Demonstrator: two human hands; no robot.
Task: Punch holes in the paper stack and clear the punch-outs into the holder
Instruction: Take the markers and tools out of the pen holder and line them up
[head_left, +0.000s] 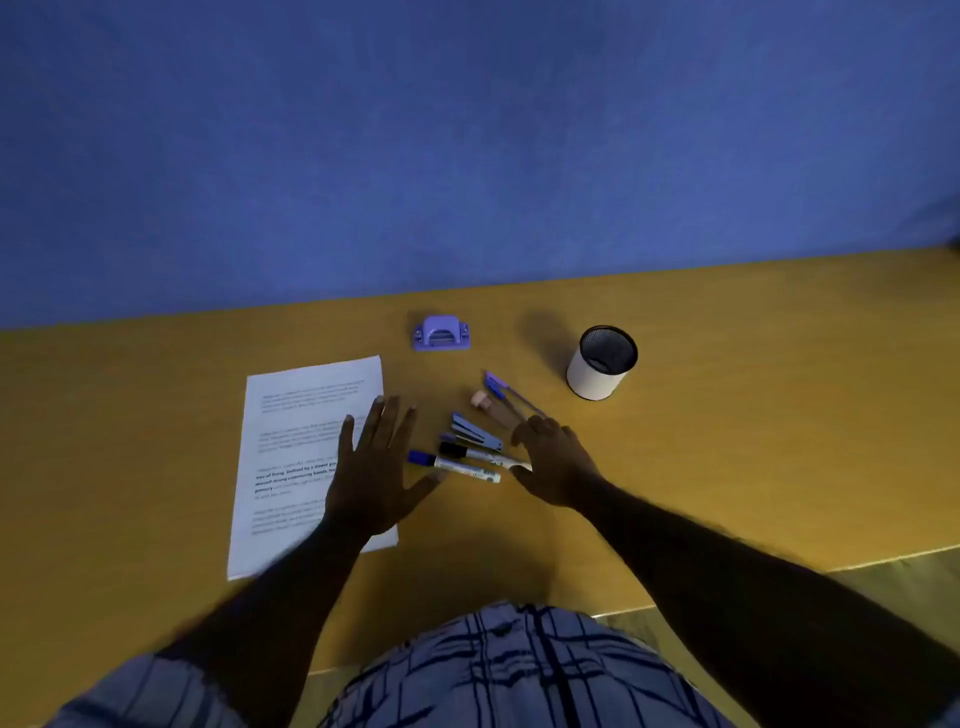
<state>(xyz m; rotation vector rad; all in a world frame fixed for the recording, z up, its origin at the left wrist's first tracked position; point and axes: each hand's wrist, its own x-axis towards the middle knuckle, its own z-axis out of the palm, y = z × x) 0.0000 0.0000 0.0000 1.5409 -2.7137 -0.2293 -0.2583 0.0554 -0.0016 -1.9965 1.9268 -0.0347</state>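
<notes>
Paper (296, 447) lies flat on table (727, 415). Left hand (376, 467) over paper's 3 o'clock edge, grip apart, fingers spread flat. Punch (441, 333) at 1 o'clock from paper; holder (601, 364) upright, 3 o'clock from punch. Right hand (553, 460) at markers' (462, 465) ends, grip apart, fingers loosely bent, holding nothing.

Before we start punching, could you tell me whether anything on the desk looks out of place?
Yes: the pens, markers and stapler lie loose in a jumble on the desk between the paper and the holder, which stands upright and seems empty. The paper lies slightly askew. Nothing looks spilled or damaged.
</notes>
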